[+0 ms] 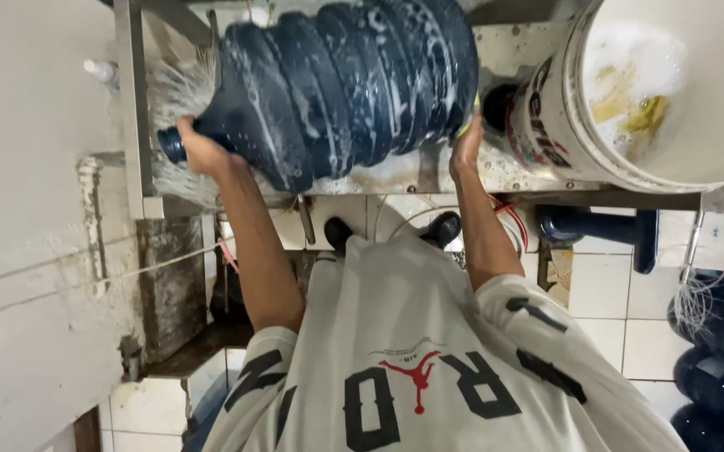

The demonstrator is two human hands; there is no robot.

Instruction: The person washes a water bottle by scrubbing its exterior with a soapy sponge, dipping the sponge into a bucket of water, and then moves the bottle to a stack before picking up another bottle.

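Dark-blue plastic, streaked with suds, the big water jug (345, 84) lies on its side across the metal washing frame (136, 109) in the upper middle of the frame, beside a white bucket (630, 92) at upper right. Left hand (201, 151) wraps the neck by the bristles (179, 88); right hand (466, 142) presses flat on the base, seemingly over a yellow pad. With 2 wet grips, I would keep both firm and turn the jug slowly and evenly.
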